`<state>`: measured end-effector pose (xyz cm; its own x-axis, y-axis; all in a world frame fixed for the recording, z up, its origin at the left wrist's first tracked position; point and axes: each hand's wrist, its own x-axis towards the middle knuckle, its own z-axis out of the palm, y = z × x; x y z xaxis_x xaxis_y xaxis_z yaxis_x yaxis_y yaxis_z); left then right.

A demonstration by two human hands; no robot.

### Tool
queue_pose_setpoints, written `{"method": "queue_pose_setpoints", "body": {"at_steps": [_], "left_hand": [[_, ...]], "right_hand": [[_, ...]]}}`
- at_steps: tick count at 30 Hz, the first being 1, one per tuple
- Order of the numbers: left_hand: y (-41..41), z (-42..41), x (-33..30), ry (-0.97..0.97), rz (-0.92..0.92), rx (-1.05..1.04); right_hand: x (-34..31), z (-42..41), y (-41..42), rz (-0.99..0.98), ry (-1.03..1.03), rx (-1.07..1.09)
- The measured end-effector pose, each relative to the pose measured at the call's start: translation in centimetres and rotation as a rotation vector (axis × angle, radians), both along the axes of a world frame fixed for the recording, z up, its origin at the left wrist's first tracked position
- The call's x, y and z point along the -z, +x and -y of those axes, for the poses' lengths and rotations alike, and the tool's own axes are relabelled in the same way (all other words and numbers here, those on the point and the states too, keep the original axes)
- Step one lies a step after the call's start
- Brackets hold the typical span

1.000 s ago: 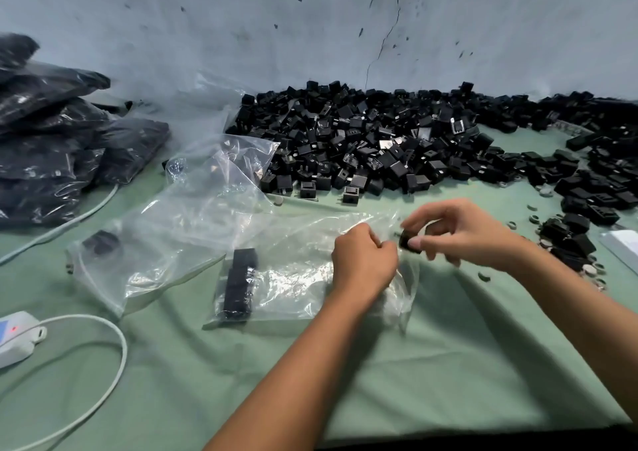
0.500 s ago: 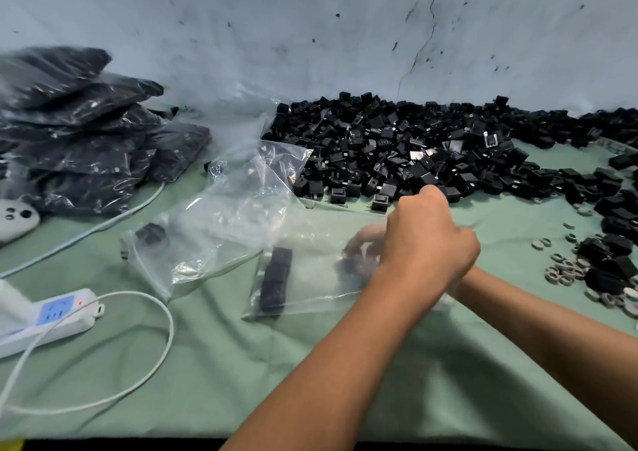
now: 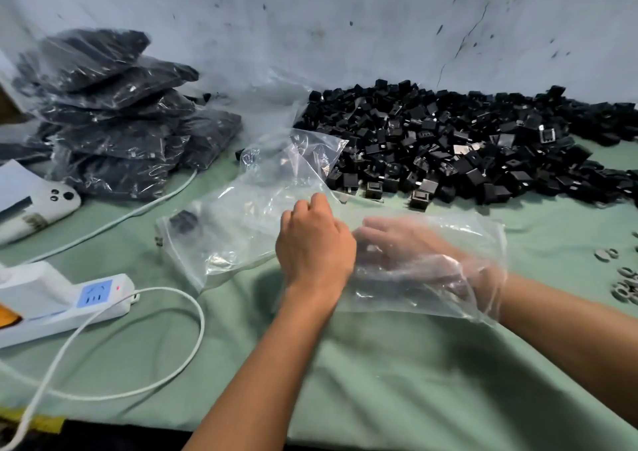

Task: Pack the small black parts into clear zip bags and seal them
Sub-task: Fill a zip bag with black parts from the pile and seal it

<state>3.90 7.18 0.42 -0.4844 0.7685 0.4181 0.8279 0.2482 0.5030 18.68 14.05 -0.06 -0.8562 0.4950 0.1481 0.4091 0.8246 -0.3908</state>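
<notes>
The right hand (image 3: 411,257) lies deep inside a clear zip bag (image 3: 448,240) near the middle of the table (image 3: 397,374), fingers stretched out fairly flat under the film; whether they carry a part I cannot tell, since the plastic blurs them; the left hand (image 3: 314,243) sits at the closed end of that bag, fingers curled and seemingly pinching the film, though its grip is turned away from the camera; the small black parts (image 3: 466,147) lie heaped along the far edge of the table toward the right corner, just beyond the bag, and a second clear bag (image 3: 234,223) with one dark part in it lies to the left, overlapping the first; filled bags (image 3: 114,112) are stacked at the far left; the likely trouble, as I judge it, is the thin film clinging to the right hand as it comes out, dragging the bag or tipping out whatever was placed inside; the left pinch could slip on slick plastic; the overlapping bags could be mistaken for one another; a part snagged at the zip track would stop a clean seal; the loose rings (image 3: 621,278) near the right edge and the white power strip (image 3: 69,298) with its cable at the left could be swept along by a dragged bag
</notes>
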Motion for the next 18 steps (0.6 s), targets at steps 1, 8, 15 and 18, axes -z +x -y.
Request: {"method": "queue_pose_setpoints", "body": {"at_steps": [1, 8, 15, 18], "left_hand": [[-1.4, 0.1, 0.9, -0.075, -0.001, -0.038], [-3.1, 0.4, 3.2, -0.148, -0.033, -0.004], [-3.0, 0.8, 3.3, -0.11, 0.003, 0.004], [-3.1, 0.9, 3.3, -0.102, -0.007, 0.021]], "right_hand": [[-0.1, -0.1, -0.2, -0.016, 0.023, 0.01], [2.4, 0.7, -2.9, -0.295, 0.037, 0.163], [4.6, -1.6, -2.8, -0.325, -0.207, 0.068], [5.0, -1.6, -2.9, -0.319, -0.023, 0.039]]}}
